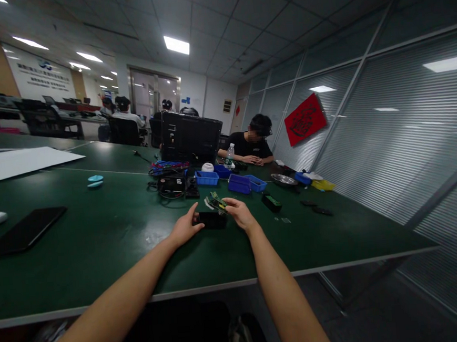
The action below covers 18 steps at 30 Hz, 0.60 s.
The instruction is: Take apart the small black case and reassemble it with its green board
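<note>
My left hand point(184, 228) grips the left end of a small black case point(213, 221) on the green table, thumb in front and fingers behind. Just above the case, my right hand point(240, 214) pinches a green circuit board point(217, 200) between thumb and fingers. The board is tilted, with pale and yellow parts on it. To the right lies another black case point(271, 202) with a green board showing inside. Small clear pieces point(285, 220) and flat black pieces point(322, 211) rest farther right.
Blue bins point(207, 178), a black power adapter point(171, 184) with cables, a baseball point(207, 167) and a water bottle point(230, 154) stand beyond my hands. A monitor point(190, 137) backs them. A person point(252, 143) sits across the table. A black tablet-like slab point(23, 230) lies left.
</note>
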Each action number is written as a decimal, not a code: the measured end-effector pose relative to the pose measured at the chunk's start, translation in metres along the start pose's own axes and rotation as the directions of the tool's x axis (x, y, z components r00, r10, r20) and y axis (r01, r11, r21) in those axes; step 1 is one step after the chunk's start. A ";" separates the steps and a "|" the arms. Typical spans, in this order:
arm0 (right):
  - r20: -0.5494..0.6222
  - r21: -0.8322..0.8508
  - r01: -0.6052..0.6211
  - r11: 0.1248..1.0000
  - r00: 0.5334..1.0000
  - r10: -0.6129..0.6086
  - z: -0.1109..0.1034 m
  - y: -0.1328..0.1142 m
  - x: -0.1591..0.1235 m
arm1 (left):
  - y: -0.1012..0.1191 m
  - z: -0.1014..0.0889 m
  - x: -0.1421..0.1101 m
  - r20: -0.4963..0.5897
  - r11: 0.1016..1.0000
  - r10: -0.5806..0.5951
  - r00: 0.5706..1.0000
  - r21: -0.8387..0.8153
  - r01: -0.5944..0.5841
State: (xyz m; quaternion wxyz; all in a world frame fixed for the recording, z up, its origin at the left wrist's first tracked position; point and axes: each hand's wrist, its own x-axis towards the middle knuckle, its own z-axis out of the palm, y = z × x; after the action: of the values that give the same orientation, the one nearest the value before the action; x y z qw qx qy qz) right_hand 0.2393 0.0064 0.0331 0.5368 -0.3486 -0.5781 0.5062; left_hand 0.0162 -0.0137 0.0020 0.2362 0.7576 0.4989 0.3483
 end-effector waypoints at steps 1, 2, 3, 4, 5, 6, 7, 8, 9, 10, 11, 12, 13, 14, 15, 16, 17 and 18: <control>-0.004 -0.027 0.000 1.000 1.000 0.000 0.000 0.000 0.000 | 0.000 0.000 0.000 0.001 1.000 -0.002 1.000 -0.001 0.002; -0.004 -0.053 0.000 0.999 1.000 0.000 -0.001 0.001 0.000 | 0.001 0.000 0.000 0.003 1.000 -0.004 1.000 -0.003 0.004; 0.002 -0.077 0.003 0.997 1.000 -0.003 -0.002 0.002 0.000 | 0.001 0.000 0.000 0.005 1.000 -0.005 1.000 -0.006 0.005; 0.013 -0.097 0.005 0.995 1.000 -0.004 -0.002 0.003 0.000 | 0.000 0.000 0.000 0.008 1.000 -0.007 1.000 -0.010 0.008; 0.026 -0.116 0.006 0.993 1.000 -0.003 -0.003 0.004 0.001 | 0.000 0.000 0.000 0.011 1.000 -0.010 1.000 -0.015 0.010; 0.039 -0.132 0.006 0.991 0.999 -0.001 -0.004 0.006 0.001 | -0.001 0.001 0.000 0.015 1.000 -0.011 1.000 -0.022 0.012; 0.048 -0.146 0.003 0.989 0.999 0.004 -0.004 0.007 0.002 | -0.001 0.002 0.000 0.018 0.999 -0.012 1.000 -0.031 0.012; 0.054 -0.159 0.001 0.987 0.999 0.008 -0.005 0.009 0.003 | -0.002 0.002 0.001 0.020 0.999 -0.012 1.000 -0.040 0.013; 0.059 -0.169 -0.001 0.986 0.998 0.011 -0.005 0.010 0.003 | -0.003 0.003 0.001 0.021 0.999 -0.013 1.000 -0.046 0.014; 0.064 -0.178 0.001 0.984 0.998 0.011 -0.006 0.011 0.004 | -0.004 0.004 0.001 0.019 0.999 -0.013 1.000 -0.048 0.014; 0.065 -0.184 0.006 0.983 0.998 0.006 -0.006 0.011 0.004 | -0.005 0.004 0.002 0.015 0.999 -0.011 1.000 -0.045 0.012; 0.064 -0.188 0.015 0.982 0.998 -0.003 -0.007 0.012 0.004 | -0.006 0.005 0.002 0.008 0.999 -0.010 1.000 -0.038 0.010; 0.061 -0.191 0.025 0.981 0.998 -0.014 -0.007 0.012 0.004 | -0.006 0.006 0.002 0.001 1.000 -0.007 1.000 -0.030 0.007; 0.056 -0.193 0.036 0.981 0.998 -0.025 -0.007 0.013 0.005 | -0.007 0.006 0.002 -0.004 1.000 -0.002 1.000 -0.025 0.001; 0.051 -0.195 0.046 0.980 0.998 -0.036 -0.008 0.013 0.005 | -0.008 0.006 0.003 -0.009 1.000 0.004 1.000 -0.021 -0.004; 0.047 -0.197 0.054 0.979 0.998 -0.046 -0.008 0.013 0.005 | -0.008 0.007 0.003 -0.012 1.000 0.008 1.000 -0.021 -0.008; 0.048 -0.200 0.060 0.978 0.998 -0.052 -0.008 0.013 0.005 | -0.008 0.007 0.003 -0.012 1.000 0.010 1.000 -0.023 -0.010; 0.052 -0.204 0.062 0.977 0.997 -0.053 -0.008 0.013 0.004 | -0.008 0.006 0.003 -0.011 1.000 0.009 1.000 -0.025 -0.009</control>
State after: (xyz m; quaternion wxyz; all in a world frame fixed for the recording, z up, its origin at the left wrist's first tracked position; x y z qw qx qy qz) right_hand 0.2441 0.0154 0.0210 0.4990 -0.3735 -0.6493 0.4359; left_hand 0.0173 -0.0084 -0.0067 0.2414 0.7549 0.4924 0.3599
